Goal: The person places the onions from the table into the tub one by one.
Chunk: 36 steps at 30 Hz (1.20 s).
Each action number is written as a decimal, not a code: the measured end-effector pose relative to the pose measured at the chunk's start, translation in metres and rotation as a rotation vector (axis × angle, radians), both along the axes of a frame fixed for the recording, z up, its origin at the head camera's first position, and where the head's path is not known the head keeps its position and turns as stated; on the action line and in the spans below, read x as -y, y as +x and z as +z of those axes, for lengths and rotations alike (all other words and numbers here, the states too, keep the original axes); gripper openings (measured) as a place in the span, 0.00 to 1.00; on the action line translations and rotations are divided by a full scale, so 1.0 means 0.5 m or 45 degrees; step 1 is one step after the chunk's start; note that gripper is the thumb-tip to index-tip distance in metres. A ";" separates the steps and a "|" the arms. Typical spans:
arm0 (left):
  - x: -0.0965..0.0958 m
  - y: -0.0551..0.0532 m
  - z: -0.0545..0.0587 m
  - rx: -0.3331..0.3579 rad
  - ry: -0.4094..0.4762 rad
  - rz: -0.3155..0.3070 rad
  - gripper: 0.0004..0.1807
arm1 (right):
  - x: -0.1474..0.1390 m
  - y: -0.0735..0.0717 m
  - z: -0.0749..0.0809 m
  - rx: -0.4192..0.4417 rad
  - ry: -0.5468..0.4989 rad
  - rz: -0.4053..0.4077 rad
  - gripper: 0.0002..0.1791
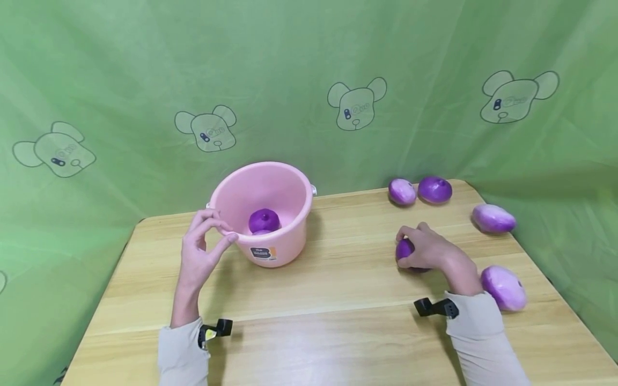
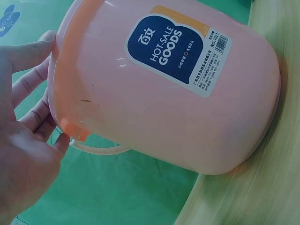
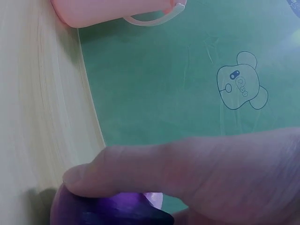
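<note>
A pink bucket (image 1: pixel 289 244) with a printed label stands upright on the table, left of centre. Its near-left rim is pinched between the thumb and fingers of my left hand (image 1: pixel 199 252); the left wrist view shows the thumb and fingers at the rim (image 2: pixel 55 79). Inside the bucket lies a purple onion (image 1: pixel 264 220), with part of a second one below it. On the right half of the table, my right hand (image 1: pixel 427 249) grips another purple onion (image 1: pixel 403 249) from above. Most of that onion is hidden by the hand; in the right wrist view the thumb lies across the onion (image 3: pixel 108 211).
At the back right sit a pale purple onion (image 1: pixel 402 192) and a darker one (image 1: pixel 435 190). Another onion (image 1: pixel 493 219) lies near the right edge, and one more (image 1: pixel 504 288) beside my right wrist. A green curtain (image 1: pixel 289 64) surrounds the wooden table (image 1: pixel 309 332).
</note>
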State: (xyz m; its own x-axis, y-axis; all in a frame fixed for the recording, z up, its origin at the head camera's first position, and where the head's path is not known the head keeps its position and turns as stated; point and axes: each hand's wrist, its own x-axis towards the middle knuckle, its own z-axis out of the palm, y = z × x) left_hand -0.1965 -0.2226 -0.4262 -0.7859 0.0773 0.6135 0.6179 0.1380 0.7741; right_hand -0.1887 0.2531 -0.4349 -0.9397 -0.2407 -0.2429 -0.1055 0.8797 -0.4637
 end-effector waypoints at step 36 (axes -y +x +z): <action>-0.007 0.007 0.006 0.011 -0.010 0.032 0.10 | 0.004 -0.008 -0.006 -0.283 -0.064 0.000 0.34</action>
